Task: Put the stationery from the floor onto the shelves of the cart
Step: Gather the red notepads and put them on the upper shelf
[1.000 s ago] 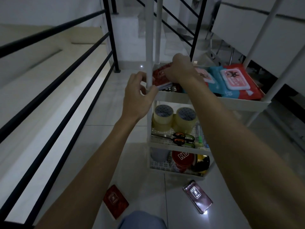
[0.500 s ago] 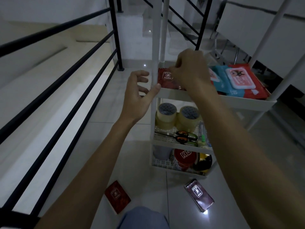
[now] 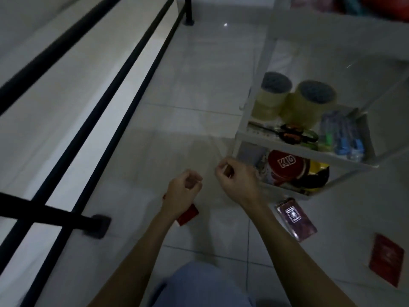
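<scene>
Three notebooks lie on the pale tiled floor. A small red notebook [image 3: 188,214] is partly hidden under my left wrist, a dark spiral notepad [image 3: 295,219] lies by the cart's foot, and a second red notebook [image 3: 386,259] lies at the far right. My left hand [image 3: 182,192] hovers just above the first red notebook with its fingers curled in and nothing held. My right hand [image 3: 238,181] is beside it, also curled and empty, close to the bottom corner of the white cart [image 3: 261,140].
The cart's middle shelf holds two tape rolls [image 3: 274,94], scissors [image 3: 290,134] and pens [image 3: 340,138]; the bottom shelf holds a red tin [image 3: 285,167]. A black railing [image 3: 110,96] runs along the left, its base foot near my left forearm. My knee [image 3: 199,284] shows at the bottom.
Both hands have left the top shelf and dropped down to just above the floor, and my view has tilted downward. The red notebook placed on the top shelf is out of view.
</scene>
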{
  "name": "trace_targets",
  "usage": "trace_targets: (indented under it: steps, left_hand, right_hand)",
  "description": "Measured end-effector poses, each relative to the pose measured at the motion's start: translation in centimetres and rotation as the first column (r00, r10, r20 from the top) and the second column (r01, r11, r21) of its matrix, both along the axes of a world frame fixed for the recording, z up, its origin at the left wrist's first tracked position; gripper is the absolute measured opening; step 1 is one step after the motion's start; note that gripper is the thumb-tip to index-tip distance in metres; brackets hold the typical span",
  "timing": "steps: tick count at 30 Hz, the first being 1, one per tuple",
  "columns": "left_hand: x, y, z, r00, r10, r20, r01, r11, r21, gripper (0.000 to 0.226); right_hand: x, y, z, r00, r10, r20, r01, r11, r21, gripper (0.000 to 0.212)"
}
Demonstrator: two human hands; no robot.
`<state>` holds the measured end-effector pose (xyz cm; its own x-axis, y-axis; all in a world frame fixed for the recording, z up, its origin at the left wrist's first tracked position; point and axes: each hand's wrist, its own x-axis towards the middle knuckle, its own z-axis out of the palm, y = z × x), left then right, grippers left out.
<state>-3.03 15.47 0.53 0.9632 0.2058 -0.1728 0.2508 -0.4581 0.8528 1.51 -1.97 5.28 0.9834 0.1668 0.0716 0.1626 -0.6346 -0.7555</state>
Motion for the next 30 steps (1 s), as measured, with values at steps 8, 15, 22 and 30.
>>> trace_targets:
  steps: [8, 15, 22, 30]
  left_hand:
    - [-4.6, 4.6, -10.5, 0.924, 0.347, -0.163, -0.329, 0.936, 0.125, 0.026]
    - [-4.3, 4.4, -12.3, 0.871, 0.422, -0.250, -0.433, 0.901, 0.016, 0.040]
    - [-3.5, 3.8, -12.1, 0.878, 0.371, -0.302, -0.409, 0.910, -0.070, 0.028]
    - [-1.4, -0.9, -10.8, 0.907, 0.256, -0.333, -0.357, 0.889, -0.287, 0.038]
  right_hand:
    - [-1.2, 4.8, -13.4, 0.891, 0.124, -0.438, -0.189, 0.976, -0.110, 0.022]
    - [-2.9, 9.4, -17.6, 0.894, 0.117, -0.433, -0.202, 0.967, -0.155, 0.030]
    - [-2.7, 9.9, -17.5, 0.844, 0.037, -0.535, -0.058, 0.998, -0.022, 0.017]
    - [-2.5, 2.6, -15.2, 0.774, 0.081, -0.628, 0.060, 0.978, 0.200, 0.021]
